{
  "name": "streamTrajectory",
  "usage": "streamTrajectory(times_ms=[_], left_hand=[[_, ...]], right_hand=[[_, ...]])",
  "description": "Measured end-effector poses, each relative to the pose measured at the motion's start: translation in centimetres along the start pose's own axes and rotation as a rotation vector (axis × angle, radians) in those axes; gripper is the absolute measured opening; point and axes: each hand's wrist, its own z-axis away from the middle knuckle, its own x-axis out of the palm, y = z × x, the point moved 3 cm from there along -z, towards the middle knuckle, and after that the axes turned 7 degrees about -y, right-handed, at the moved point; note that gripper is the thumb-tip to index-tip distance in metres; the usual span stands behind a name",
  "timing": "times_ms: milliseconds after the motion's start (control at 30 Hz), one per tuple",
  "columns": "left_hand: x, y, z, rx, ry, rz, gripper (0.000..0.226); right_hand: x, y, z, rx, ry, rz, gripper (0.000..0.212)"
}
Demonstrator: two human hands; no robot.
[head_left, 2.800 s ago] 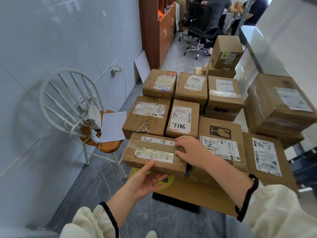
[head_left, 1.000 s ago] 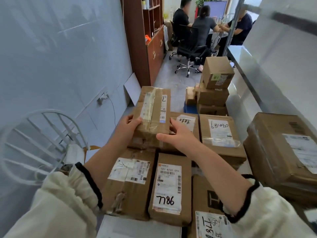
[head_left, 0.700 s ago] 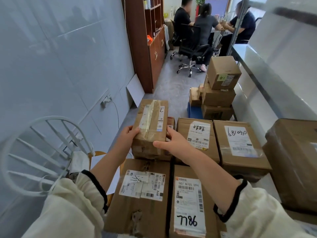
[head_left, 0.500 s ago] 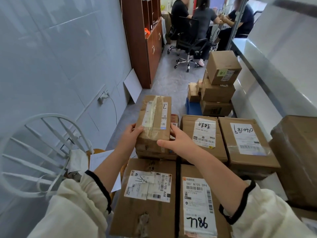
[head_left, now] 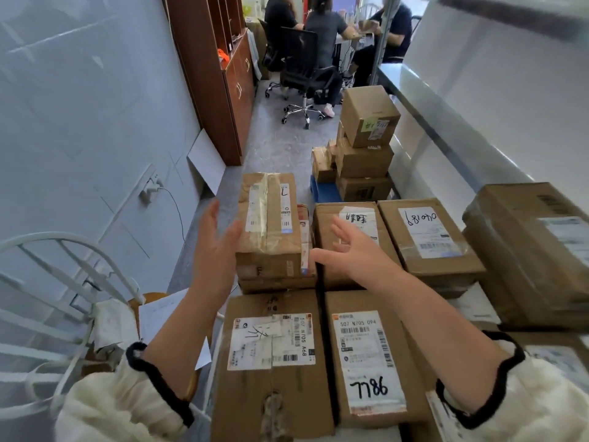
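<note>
Nearest me, at 6 o'clock, the box with the torn label and the box marked 7786 lie side by side, with a white chair off at 8 o'clock. Just beyond them my left hand and right hand have both let go. Half a second ago they gripped the taped parcel by its sides, and now the fingers are spread and straight. The right hand is clear at the parcel's 4 o'clock. The left is at its 9 o'clock, thumb so near the cardboard that I cannot tell if it brushes it. The taped parcel sits at 12 o'clock, lengthways, resting on a lower box at the pile's far left. I judge the placing done and both hands free for the next parcel. Farther on at 1 o'clock stands a stack of boxes, and beyond it people sit together.
</note>
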Motion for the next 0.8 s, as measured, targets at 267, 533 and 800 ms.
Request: streamTrajectory(times_ms=[267, 533, 800], left_hand=[[9.4, 3.6, 4.1, 0.407, -0.653, -0.983, 0.084], [20.8, 5.0, 11.5, 0.564, -0.909, -1.302, 0.087], [31.9, 9.2, 31.3, 0.799, -1.154, -1.139, 0.085]], right_hand=[[-6.4, 1.6, 9.5, 0.167, 0.074, 0.558, 0.08], [-12.7, 6.3, 26.5, 0.444, 0.312, 0.614, 0.09], [-13.9, 11.7, 50.7, 0.612, 0.575, 0.554, 0.077]])
